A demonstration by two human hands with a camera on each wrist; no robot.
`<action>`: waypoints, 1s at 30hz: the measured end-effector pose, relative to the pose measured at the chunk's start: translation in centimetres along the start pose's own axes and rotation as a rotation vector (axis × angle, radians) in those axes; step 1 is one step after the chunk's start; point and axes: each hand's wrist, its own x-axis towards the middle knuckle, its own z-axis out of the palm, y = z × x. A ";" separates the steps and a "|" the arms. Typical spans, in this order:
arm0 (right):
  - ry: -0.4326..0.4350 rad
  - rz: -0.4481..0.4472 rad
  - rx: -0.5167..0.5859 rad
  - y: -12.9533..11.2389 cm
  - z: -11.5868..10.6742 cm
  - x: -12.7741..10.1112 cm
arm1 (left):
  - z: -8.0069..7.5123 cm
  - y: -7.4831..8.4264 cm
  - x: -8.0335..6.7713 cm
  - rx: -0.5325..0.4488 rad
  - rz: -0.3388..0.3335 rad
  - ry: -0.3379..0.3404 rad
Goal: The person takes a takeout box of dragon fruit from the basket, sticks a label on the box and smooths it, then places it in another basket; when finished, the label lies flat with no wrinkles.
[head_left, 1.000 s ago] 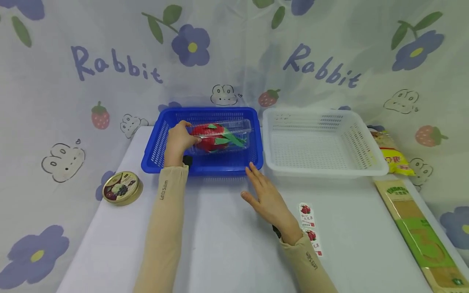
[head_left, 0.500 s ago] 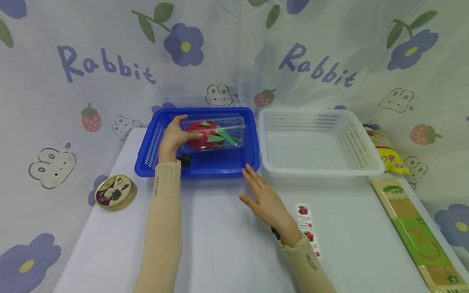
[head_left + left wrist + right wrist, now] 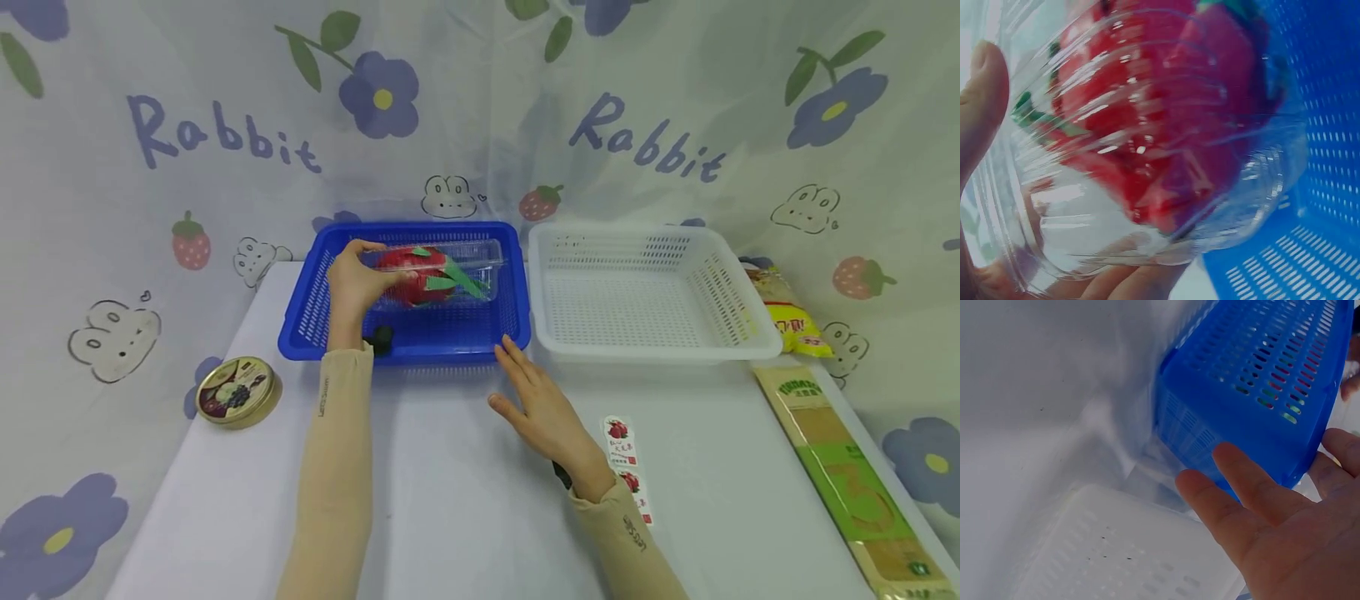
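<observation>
My left hand (image 3: 352, 283) grips the left end of a clear plastic box (image 3: 491, 283). Its thumb lies on the near side and its fingers reach around the far side. Through the plastic shows a red dragon fruit (image 3: 422, 292) with green leaf tips; the left wrist view has the dragon fruit (image 3: 1147, 112) up close. The box is within the outline of the blue basket (image 3: 457, 357); whether it rests on the bottom I cannot tell. At the basket's front right corner is my right hand (image 3: 543, 412), fingers straight, holding nothing, its fingertips at the rim.
A white basket (image 3: 652, 354) stands right of the blue one. Two dragon fruit stickers (image 3: 621, 442) lie by my right wrist. Along the right edge are a yellow snack bag (image 3: 798, 325) and a green-and-tan noodle pack (image 3: 847, 475). A round gold tin (image 3: 236, 392) sits at the left.
The head view has shifted a little. My left hand and the plastic box have moved slightly left within the basket. My right hand keeps its place at the corner.
</observation>
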 end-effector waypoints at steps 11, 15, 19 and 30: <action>-0.032 0.061 0.101 -0.2 -0.9 -0.4 | 0.0 -0.4 -4.5 -0.217 0.143 0.165; 0.051 0.037 0.162 -0.8 -1.9 -1.0 | 0.5 -0.6 -6.6 -0.270 0.194 0.207; 0.181 -0.039 0.204 -1.8 -2.9 -1.4 | 0.7 -0.7 -8.7 -0.300 0.240 0.219; 0.422 -0.122 0.281 -3.0 -4.3 -2.4 | 2.1 -1.5 -14.4 -0.406 0.467 0.179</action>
